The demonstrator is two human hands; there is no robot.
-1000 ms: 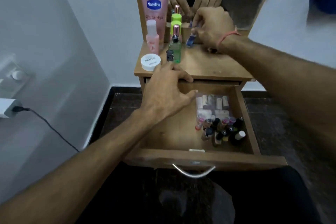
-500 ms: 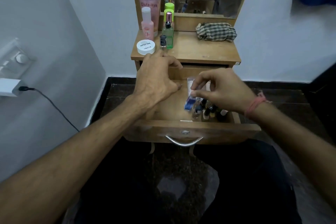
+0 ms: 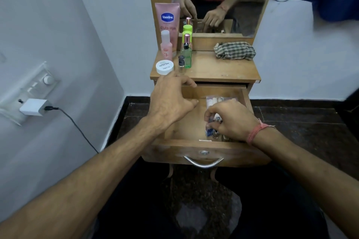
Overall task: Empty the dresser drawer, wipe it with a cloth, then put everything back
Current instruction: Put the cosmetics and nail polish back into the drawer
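The wooden drawer [image 3: 194, 149] is pulled out below the dresser top [image 3: 223, 72]. My right hand [image 3: 231, 120] is inside it at the front right, fingers closed on a small blue bottle [image 3: 209, 131] set among other small bottles. My left hand [image 3: 171, 101] rests flat at the drawer's back left, fingers spread, holding nothing. A clear packet of small pale items [image 3: 215, 101] lies at the drawer's back right. On the dresser top stand a pink Vaseline tube [image 3: 167, 23], a pink bottle [image 3: 166, 46], a green bottle [image 3: 186, 54], a white jar [image 3: 164, 67] and a checked cloth [image 3: 235, 51].
A mirror [image 3: 217, 0] rises behind the dresser top. A white charger [image 3: 34, 107] sits in a wall socket at the left, its black cable [image 3: 77, 128] trailing down to the dark floor. White walls close in on both sides.
My right hand carried the small blue bottle from the dresser top down into the drawer's front right. My left hand stayed at the drawer's back left.
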